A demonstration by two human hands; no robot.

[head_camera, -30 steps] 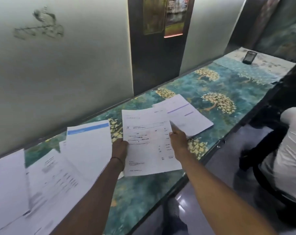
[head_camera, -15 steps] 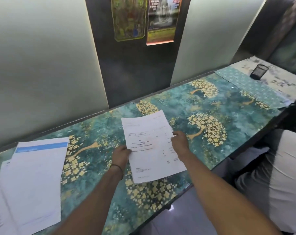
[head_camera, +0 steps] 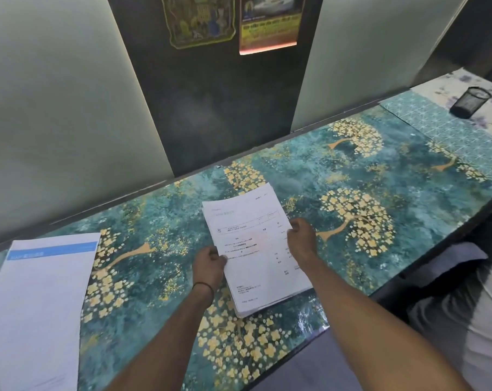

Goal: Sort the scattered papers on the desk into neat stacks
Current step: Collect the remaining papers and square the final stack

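A thin stack of white printed papers (head_camera: 253, 238) is held over the middle of the teal desk (head_camera: 309, 170) with gold tree patterns. My left hand (head_camera: 209, 266) grips the stack's left edge. On the stack's right edge, my right hand (head_camera: 301, 238) holds on with curled fingers. Another pile of white sheets, the top one with a blue header bar (head_camera: 41, 292), lies at the desk's left end, partly cut off by the frame.
A black mesh pen holder (head_camera: 469, 101) stands at the far right on a pale floral surface. Frosted panels and a dark pillar with two posters (head_camera: 267, 21) rise behind the desk. The desk's front edge (head_camera: 309, 342) runs diagonally; clothed legs (head_camera: 450, 292) show at right.
The loose sheet on the right is gone from the desk and the held sheet is now a thin stack. The view has swung right, so the left pile sits near the frame edge.
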